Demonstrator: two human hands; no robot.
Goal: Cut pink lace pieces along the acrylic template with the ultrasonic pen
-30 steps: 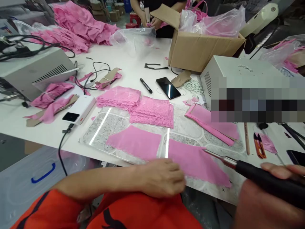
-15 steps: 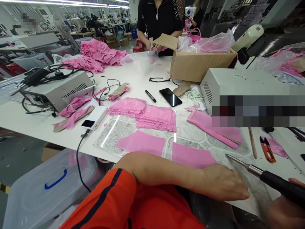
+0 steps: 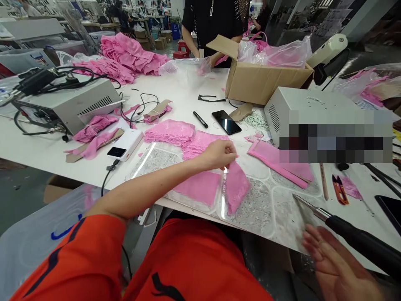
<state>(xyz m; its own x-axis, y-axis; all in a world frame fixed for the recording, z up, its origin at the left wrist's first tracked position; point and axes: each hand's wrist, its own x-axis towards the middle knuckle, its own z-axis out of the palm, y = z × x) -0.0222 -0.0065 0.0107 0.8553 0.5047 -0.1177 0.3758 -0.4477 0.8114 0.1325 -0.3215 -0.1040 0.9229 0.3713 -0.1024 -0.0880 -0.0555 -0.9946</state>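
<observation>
My left hand (image 3: 221,154) is closed in a pinch on a pink fabric piece (image 3: 237,188), which hangs folded from the fingertips over the clear patterned mat (image 3: 257,213). Under that forearm lies another flat pink piece (image 3: 202,187). Two stacks of pink lace fabric (image 3: 171,131) sit just behind, one partly covered by my hand. At the lower right, my right hand (image 3: 338,263) is blurred, palm turned up and fingers stretched. Right beside it is a pointed metal-tipped tool with a black handle (image 3: 354,234); whether hand and tool touch, I cannot tell.
A folded pink bundle (image 3: 278,163), orange thread snips (image 3: 340,190) and a wooden stick (image 3: 323,182) lie to the right. Farther back are a phone (image 3: 226,122), marker (image 3: 200,119), cardboard box (image 3: 266,81) and grey machine boxes (image 3: 67,100). A person stands across the table.
My left hand has moved left and away from me and now lifts a pink piece off the mat. My right hand has come further into view with its fingers extended.
</observation>
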